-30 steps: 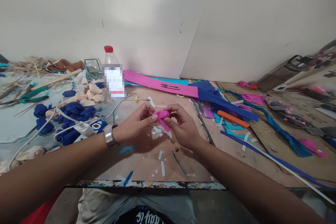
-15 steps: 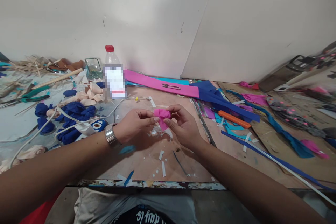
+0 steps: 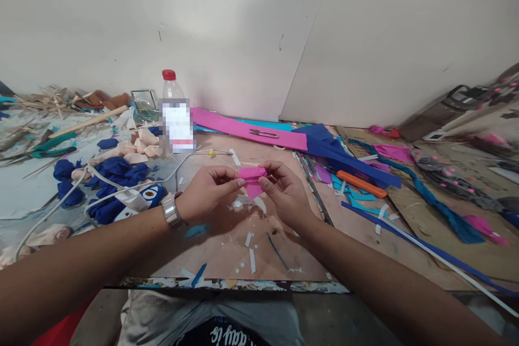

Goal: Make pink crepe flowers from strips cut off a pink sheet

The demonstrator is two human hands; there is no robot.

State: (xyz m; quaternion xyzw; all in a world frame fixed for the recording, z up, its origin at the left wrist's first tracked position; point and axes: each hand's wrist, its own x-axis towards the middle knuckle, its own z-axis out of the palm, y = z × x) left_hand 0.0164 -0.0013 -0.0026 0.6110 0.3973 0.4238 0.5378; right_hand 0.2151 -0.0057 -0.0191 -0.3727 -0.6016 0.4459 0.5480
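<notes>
Strip (image 3: pixel 252 179): pink, bunched up, middle of the frame.
Left hand (image 3: pixel 207 188): you pinch its left end.
Right hand (image 3: pixel 287 193): you pinch its right end.
Bottle (image 3: pixel 173 88): stands, upper left.

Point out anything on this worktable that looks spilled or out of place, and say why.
A blue patch on the table, near the left hand, resembles a stain. Small white strips lie scattered closer to the front edge, like uncleared offcuts.
</notes>
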